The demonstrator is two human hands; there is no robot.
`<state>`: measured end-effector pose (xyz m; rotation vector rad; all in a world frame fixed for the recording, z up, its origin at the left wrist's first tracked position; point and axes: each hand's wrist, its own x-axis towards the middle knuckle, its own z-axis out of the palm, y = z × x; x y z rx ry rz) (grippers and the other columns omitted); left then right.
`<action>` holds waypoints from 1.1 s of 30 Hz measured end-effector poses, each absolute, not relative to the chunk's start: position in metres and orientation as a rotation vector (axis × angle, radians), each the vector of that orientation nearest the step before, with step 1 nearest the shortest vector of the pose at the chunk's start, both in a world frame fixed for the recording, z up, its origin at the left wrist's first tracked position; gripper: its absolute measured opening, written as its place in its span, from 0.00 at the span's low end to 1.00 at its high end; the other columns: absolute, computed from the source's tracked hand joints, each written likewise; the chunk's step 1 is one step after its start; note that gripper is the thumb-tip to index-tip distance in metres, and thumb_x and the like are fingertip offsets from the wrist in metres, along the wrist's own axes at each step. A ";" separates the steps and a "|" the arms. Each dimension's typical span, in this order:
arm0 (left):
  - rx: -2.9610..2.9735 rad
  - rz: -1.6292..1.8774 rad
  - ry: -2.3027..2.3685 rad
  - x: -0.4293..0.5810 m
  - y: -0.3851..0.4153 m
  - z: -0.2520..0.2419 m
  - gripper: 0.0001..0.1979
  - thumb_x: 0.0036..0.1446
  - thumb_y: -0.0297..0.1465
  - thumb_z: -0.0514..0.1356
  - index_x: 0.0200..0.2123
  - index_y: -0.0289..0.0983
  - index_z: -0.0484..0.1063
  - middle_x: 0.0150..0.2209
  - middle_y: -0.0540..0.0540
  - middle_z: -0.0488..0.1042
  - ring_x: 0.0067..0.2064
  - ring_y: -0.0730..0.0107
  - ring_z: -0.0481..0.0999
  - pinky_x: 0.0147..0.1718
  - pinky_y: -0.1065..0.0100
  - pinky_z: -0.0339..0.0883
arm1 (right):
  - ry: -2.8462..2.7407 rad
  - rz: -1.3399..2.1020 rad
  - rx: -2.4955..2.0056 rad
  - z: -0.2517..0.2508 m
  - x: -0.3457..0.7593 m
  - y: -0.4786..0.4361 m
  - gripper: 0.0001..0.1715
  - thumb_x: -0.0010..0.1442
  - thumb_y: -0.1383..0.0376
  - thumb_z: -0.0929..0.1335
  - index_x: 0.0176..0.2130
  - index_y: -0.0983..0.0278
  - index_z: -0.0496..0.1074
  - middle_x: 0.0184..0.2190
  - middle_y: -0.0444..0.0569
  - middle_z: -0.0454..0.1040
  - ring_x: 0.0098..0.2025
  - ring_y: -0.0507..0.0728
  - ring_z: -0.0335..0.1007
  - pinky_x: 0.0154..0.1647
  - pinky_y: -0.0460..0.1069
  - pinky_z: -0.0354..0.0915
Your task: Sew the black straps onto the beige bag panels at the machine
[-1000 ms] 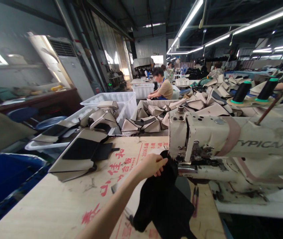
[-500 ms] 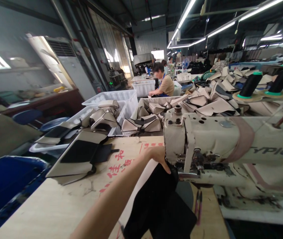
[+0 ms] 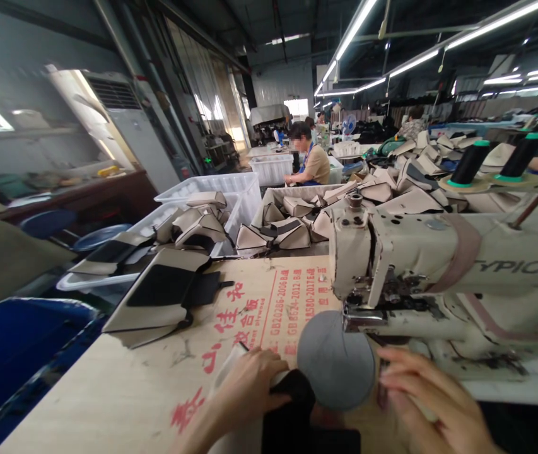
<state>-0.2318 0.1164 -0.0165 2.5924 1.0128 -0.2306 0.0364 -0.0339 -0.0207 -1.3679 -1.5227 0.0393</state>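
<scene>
My left hand [image 3: 254, 384] grips a beige-and-black fabric piece [image 3: 292, 410], with the fingers closed over its folded edge. The piece lies low over the plywood table, apart from the sewing machine [image 3: 368, 284]. A round grey plate [image 3: 335, 359] shows under the needle area, between my hands. On the right, my right hand [image 3: 429, 394] is blurred, its fingertips at a slim dark reddish tool [image 3: 382, 381] on the table. Whether the fingers close on that tool is unclear. A beige-and-black sewn piece [image 3: 159, 290] lies on the table's left.
White plastic crates [image 3: 245, 208] full of sewn pieces stand beyond the plywood table [image 3: 108, 384]. Two black thread cones [image 3: 472, 162] stand behind the machine. A blue-lined bin [image 3: 23, 359] is at left. A co-worker [image 3: 313, 157] sits farther back.
My left hand has drawn the fabric piece away from the machine, toward me and to the left. The grey plate is now uncovered. My right hand has come into view beside the slim tool.
</scene>
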 end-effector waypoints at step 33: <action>2.615 -0.214 1.053 -0.257 0.059 0.016 0.11 0.51 0.35 0.58 0.40 0.46 0.71 0.35 0.51 0.75 0.38 0.65 0.73 0.35 0.70 0.61 | -2.306 0.025 -1.255 -0.047 -0.031 0.005 0.12 0.62 0.68 0.58 0.43 0.64 0.66 0.41 0.50 0.71 0.37 0.53 0.69 0.34 0.47 0.66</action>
